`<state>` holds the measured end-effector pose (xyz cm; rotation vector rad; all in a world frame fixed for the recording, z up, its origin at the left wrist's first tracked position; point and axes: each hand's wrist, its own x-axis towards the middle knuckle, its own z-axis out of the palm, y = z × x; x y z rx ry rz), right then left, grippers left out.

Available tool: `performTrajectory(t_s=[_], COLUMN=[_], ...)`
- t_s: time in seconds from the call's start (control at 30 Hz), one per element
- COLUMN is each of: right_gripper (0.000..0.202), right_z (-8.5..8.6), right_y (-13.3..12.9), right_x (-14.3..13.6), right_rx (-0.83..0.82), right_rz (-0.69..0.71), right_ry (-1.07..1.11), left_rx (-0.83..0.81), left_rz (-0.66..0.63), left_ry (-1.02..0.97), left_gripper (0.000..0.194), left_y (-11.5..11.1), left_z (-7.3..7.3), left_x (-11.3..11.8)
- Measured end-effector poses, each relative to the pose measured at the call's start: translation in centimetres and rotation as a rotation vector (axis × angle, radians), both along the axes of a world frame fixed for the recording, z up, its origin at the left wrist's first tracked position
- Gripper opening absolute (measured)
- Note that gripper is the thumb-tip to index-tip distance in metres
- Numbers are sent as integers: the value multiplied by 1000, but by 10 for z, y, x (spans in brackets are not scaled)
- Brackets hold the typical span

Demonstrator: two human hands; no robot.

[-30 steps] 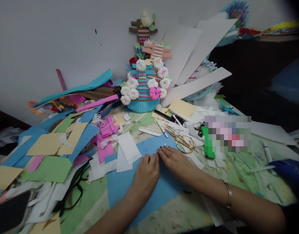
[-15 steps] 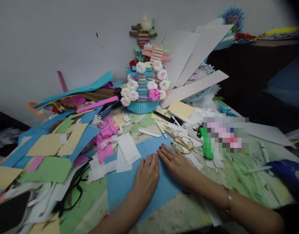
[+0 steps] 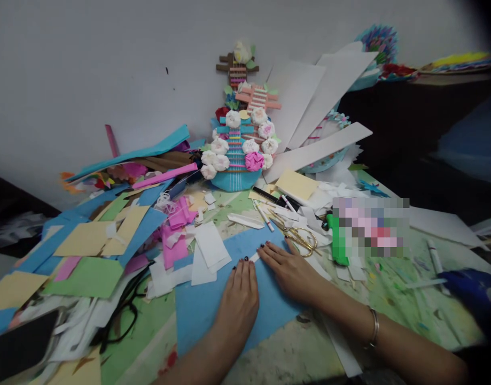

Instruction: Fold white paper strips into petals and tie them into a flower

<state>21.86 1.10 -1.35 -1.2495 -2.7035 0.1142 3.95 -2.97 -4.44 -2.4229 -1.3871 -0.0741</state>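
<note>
A blue sheet of paper (image 3: 201, 313) lies on the table in front of me. My left hand (image 3: 240, 294) rests flat on it, fingers stretched forward and close together. My right hand (image 3: 291, 270) lies palm down on the sheet's right part, fingers extended toward the upper left. A small white paper piece (image 3: 254, 257) shows between the two hands' fingertips; how much of it lies under the fingers is hidden. Gold-handled scissors (image 3: 303, 241) lie just beyond my right hand. White paper pieces (image 3: 209, 246) overlap the blue sheet's left edge.
Behind stands a blue paper instrument model (image 3: 235, 179) with paper flowers. Coloured paper scraps (image 3: 85, 238) and a phone (image 3: 23, 342) lie at left. Markers (image 3: 264, 215), a green object (image 3: 339, 240) and white boards (image 3: 325, 149) are at right and back.
My left hand has drawn back slightly toward me and its fingers have straightened, uncovering more of the small white paper. My right hand stays nearly in place. The view has shifted slightly.
</note>
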Motion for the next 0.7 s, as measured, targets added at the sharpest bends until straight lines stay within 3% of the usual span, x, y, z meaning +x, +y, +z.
performTrajectory(t_s=[0.47,0.57,0.7], right_gripper=[55,59,64], right_z=[-4,-8,-14], right_y=[-4,-5,-6], right_x=[-3,-2,-1], right_rx=[89,101,120], right_rz=[-8,-1,-12], right_ry=[-42,-60,-74], left_rx=[-6,-56,-114], left_rz=[-10,-1,-42], left_ry=[-88,-107,-202], left_gripper=[57,59,54], left_y=[-17,-23,-31], left_z=[-8,-3,17], left_x=[-29,-33,-50])
